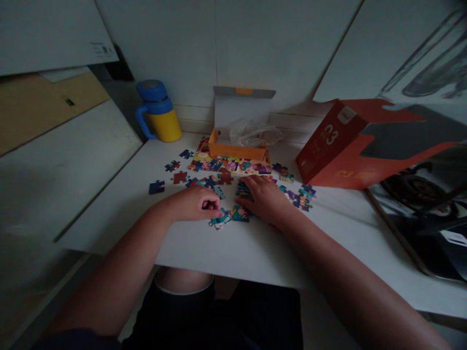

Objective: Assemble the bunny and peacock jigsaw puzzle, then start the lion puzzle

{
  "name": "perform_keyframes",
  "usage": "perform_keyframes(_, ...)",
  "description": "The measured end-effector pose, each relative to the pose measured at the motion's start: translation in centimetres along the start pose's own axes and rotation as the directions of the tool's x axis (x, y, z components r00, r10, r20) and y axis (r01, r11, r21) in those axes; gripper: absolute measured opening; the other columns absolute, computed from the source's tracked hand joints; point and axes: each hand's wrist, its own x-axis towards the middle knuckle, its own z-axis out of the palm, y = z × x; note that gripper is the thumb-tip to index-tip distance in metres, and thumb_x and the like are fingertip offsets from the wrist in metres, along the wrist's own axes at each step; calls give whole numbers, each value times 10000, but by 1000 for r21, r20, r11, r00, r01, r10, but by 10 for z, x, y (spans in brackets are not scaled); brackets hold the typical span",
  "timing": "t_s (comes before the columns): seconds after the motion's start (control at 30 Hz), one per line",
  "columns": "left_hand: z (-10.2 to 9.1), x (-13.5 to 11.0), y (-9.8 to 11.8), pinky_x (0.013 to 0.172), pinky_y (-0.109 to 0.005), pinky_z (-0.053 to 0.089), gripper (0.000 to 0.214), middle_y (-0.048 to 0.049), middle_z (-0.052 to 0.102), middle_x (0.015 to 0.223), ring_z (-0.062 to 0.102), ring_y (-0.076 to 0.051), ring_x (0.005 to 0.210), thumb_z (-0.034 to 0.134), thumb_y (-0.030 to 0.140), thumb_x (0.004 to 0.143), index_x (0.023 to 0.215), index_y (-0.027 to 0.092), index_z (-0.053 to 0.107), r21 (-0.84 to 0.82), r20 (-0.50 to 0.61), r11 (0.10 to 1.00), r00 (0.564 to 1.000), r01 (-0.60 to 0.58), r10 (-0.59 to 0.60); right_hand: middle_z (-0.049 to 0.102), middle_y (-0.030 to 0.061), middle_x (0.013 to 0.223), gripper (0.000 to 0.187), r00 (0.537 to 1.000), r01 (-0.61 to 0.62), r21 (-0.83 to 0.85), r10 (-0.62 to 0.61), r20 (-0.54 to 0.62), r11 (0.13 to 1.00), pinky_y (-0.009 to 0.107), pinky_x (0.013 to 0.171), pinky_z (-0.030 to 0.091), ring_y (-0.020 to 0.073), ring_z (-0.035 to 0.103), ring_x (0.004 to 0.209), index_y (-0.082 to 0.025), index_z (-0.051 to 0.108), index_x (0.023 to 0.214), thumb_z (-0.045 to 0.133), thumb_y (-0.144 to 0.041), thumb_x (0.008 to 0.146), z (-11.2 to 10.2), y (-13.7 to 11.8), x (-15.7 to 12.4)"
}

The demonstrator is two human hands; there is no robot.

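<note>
My left hand is closed, its fingers curled and thumb and fingertips meeting at the edge of a teal and white puzzle piece. Beside that piece, nearly touching it, lies a darker teal and yellow puzzle piece. My right hand rests palm down with thumb and fingers apart. Between its thumb and forefinger a dark patterned puzzle piece shows in part; the palm hides whatever lies beneath. Several loose pieces surround both hands, among them a reddish-brown puzzle piece and a dark blue puzzle piece.
Behind the pieces, an open orange box with crumpled clear plastic stands on a colourful picture sheet. A blue and yellow jug is at the back left. On the right are a large orange carton and a black appliance.
</note>
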Motion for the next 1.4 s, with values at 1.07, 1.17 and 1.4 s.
perform_keyframes(1.07,1,2,-1,664,-263,407,211,6,724,785,603,-124,671,673,326,1020,863,199,735,93,-170,992,981,-80,95,785,138,1219,446,941,-131,204,186,-284,970,459,960,583,326,752,1078,-218,738,1243,849,-475,895,-27,46,-10)
perform_keyframes(1.17,2,4,-2,655,-258,404,216,10,714,773,600,-121,657,667,321,1018,850,200,729,104,-165,992,982,-75,92,750,156,1332,456,971,-84,160,117,-207,983,476,1058,546,347,710,1215,-223,723,1270,857,-445,894,-19,39,-6)
perform_keyframes(1.4,3,4,-6,638,-255,385,230,8,698,759,587,-118,645,666,324,1012,827,198,717,117,-140,991,987,-60,77,761,144,1273,409,996,-86,177,85,10,980,409,986,548,309,722,1120,-211,687,1288,802,-394,940,-11,31,-3)
